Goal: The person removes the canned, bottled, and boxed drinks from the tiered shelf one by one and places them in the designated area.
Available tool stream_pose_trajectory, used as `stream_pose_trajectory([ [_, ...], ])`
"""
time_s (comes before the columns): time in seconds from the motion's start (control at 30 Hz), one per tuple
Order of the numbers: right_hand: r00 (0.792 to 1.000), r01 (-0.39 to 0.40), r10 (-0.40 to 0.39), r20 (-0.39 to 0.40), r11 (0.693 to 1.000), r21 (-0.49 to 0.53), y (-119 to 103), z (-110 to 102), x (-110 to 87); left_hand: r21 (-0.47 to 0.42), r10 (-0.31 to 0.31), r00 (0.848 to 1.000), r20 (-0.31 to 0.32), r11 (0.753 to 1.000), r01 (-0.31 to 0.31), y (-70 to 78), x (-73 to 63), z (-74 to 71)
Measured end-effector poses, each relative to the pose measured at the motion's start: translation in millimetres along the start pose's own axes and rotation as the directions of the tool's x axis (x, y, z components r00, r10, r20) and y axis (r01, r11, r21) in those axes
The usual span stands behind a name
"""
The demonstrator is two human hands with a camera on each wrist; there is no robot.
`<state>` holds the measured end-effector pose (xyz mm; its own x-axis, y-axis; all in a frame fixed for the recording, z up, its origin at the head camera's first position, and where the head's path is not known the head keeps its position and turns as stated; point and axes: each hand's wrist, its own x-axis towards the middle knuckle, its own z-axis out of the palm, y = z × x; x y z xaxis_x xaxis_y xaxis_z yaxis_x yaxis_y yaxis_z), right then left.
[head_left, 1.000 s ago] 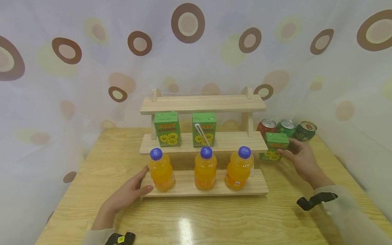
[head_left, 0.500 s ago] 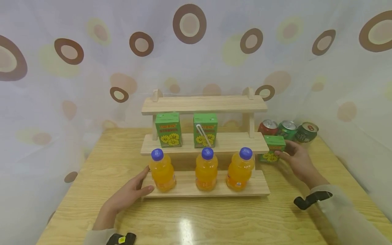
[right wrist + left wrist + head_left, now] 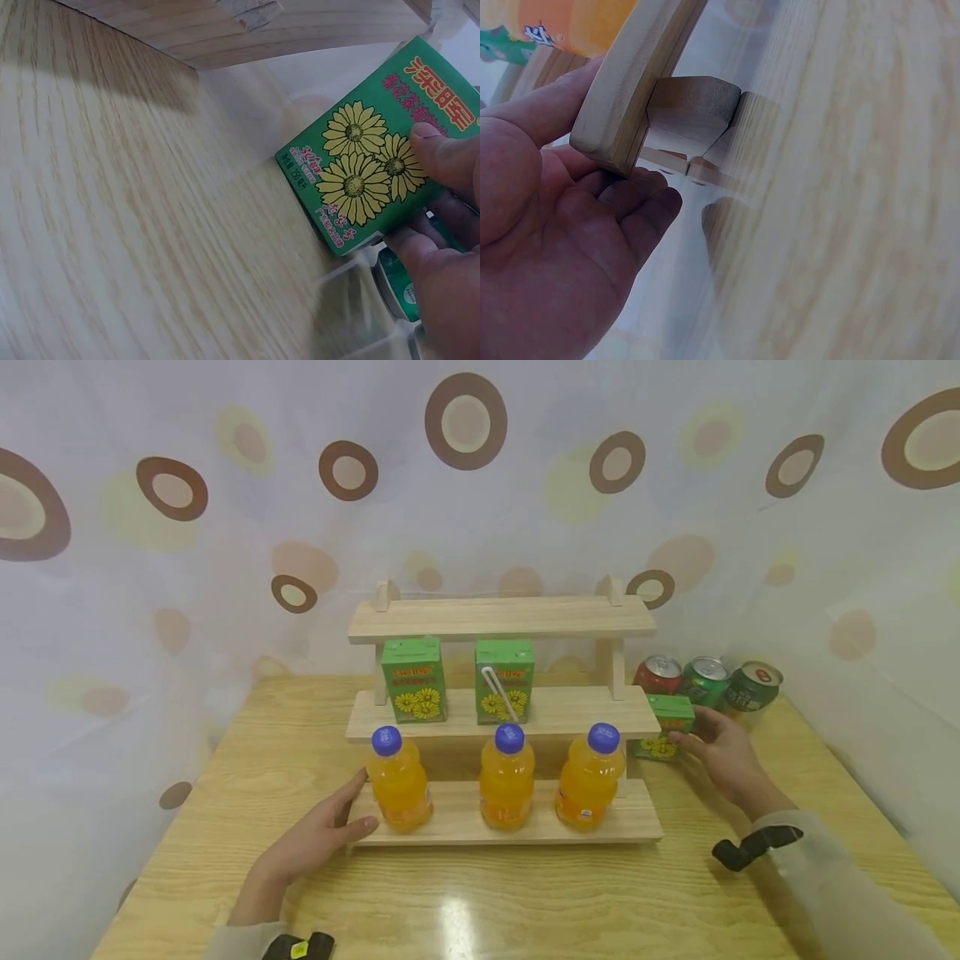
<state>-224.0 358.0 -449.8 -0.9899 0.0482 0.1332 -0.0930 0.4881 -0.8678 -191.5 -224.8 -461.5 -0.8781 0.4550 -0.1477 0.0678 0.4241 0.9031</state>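
Observation:
My right hand (image 3: 731, 757) pinches a green juice carton (image 3: 364, 154) printed with yellow flowers, thumb on its front and fingers behind. In the head view the carton is beside the right end of the middle shelf, partly overlapped by it. At the left end of the three-tier wooden rack (image 3: 498, 617), my left hand (image 3: 311, 835) grips the lowest board (image 3: 622, 97), thumb and fingers around its edge. Two like cartons stand on the middle tier, a left one (image 3: 414, 681) and a central one (image 3: 491, 702) with a white straw on its front.
Three orange drink bottles with blue caps, among them the middle bottle (image 3: 507, 781), stand on the lowest tier. Behind my right hand are a red can (image 3: 660, 675), a green can (image 3: 703, 680) and a dark green can (image 3: 752, 687). A patterned curtain (image 3: 225, 610) backs the wooden table (image 3: 570, 902).
My right hand has brought the carton left and slightly down, closer to the rack's right end. My left hand keeps its grip at the lowest board.

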Motion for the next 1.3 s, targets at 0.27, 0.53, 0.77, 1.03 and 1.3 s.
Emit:
stream_pose_trajectory([
  [0.27, 1.0, -0.012, 0.01, 0.029, 0.999, 0.042, 3.3, 0.7, 2.2, 0.0, -0.015, 1.0, -0.001, 1.0, 0.015, 0.6, -0.8, 0.3],
  [0.53, 0.999, 0.006, -0.006, 0.041, 1.0, -0.004, 5.0, -1.1, 6.2, -0.001, -0.012, 1.0, 0.005, 1.0, 0.012, 2.1, -0.2, 0.3],
  [0.77, 0.999, 0.021, -0.021, 0.05, 1.0, 0.007, 8.0, -2.6, 8.3, -0.003, -0.009, 1.0, 0.006, 1.0, 0.009, 1.7, -0.3, 0.2],
  [1.03, 0.997, 0.036, -0.042, 0.058, 0.994, 0.099, 10.4, -12.2, 2.6, 0.012, -0.016, 1.0, 0.003, 1.0, 0.016, 1.4, -0.7, 0.8],
  [1.3, 0.994, 0.105, -0.108, 0.012, 0.982, 0.158, 10.8, -22.2, -1.4, 0.01, -0.006, 1.0, 0.007, 1.0, 0.006, 1.3, -0.8, 0.2],
])
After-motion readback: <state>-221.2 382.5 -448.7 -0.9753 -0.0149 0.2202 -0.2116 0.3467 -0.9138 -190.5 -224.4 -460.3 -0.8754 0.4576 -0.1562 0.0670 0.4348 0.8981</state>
